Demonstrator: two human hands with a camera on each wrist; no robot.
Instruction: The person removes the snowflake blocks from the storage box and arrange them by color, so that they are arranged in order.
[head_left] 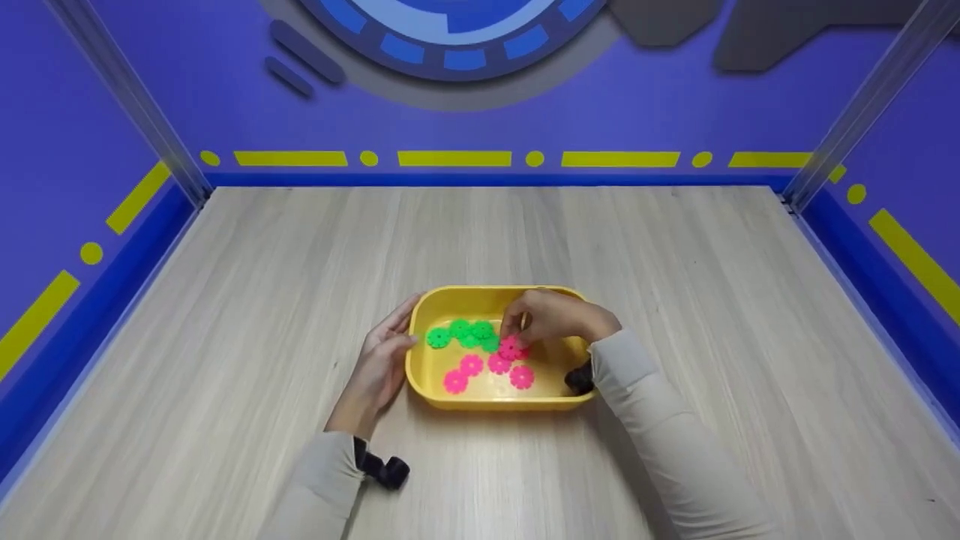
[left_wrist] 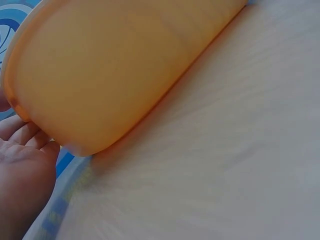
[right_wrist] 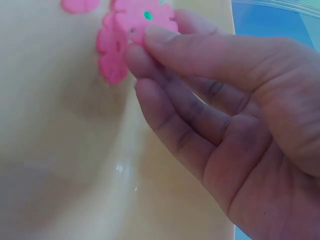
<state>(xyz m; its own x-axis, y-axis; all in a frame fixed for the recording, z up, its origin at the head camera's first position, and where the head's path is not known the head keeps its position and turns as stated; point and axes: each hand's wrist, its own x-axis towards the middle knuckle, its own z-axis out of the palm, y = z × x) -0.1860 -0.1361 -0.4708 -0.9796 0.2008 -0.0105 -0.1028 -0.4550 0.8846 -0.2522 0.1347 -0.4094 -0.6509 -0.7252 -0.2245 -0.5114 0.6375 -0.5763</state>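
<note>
A yellow plastic tub (head_left: pixel 495 403) stands on the table with flower-shaped plastic discs inside. Green discs (head_left: pixel 439 337) cluster at its left and middle; several pink discs (head_left: pixel 455 381) lie nearer the front. My left hand (head_left: pixel 382 367) grips the tub's left end, thumb at the rim and fingers along the outside wall, partly hidden in the left wrist view. Reaching inside the tub, my right hand (head_left: pixel 559 313) pinches a pink flower disc (right_wrist: pixel 132 17) between thumb and fingers. Another pink disc (right_wrist: pixel 111 52) sits just beside it in the right wrist view.
The wood-grain table (head_left: pixel 300 270) extends on all sides of the tub. Blue panels (head_left: pixel 480 127) with yellow markings enclose its back and sides. Black wrist cameras (head_left: pixel 394 472) sit on both wrists; the right one is against the tub's right end in the head view.
</note>
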